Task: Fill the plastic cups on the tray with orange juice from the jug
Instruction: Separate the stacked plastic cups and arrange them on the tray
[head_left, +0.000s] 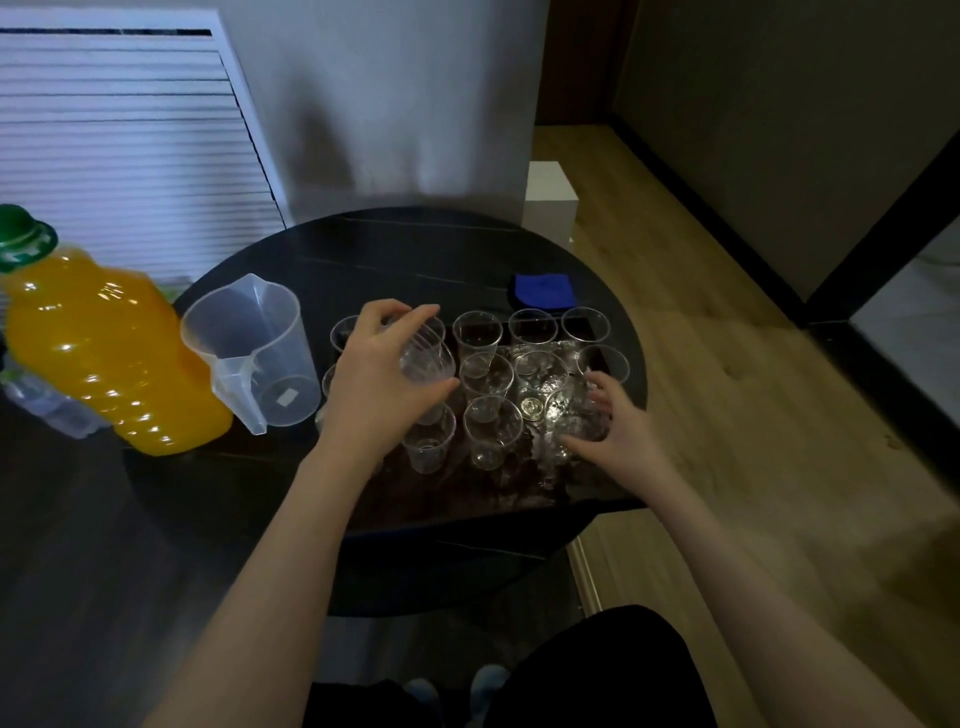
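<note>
Presently the clear plastic cups (483, 332) stand empty in rows on the dark tray (467, 499), which lies on the near right part of the round black table (415, 244). My left hand (382, 384) grips one tilted cup (428, 358) above the left half of the tray, fingers curled over its far side and thumb under its near side. My right hand (610, 423) is at the tray's right edge, its fingers curled around a cup (582, 421) in the near right corner; blur there leaves the exact contact uncertain. Other upright cups stand between the two hands.

Left of the tray, just beside it, stands the translucent jug (260, 348), empty, its handle toward me and its spout to the far side. Further left, a large bottle of orange juice (98, 353) with a green cap (23, 236) leans in the view, full; a clear water bottle (47, 402) lies partly hidden behind it. A folded blue cloth (545, 291) rests on the table beyond the far right cups. Wooden flooring (727, 415) runs along the right of the table.
</note>
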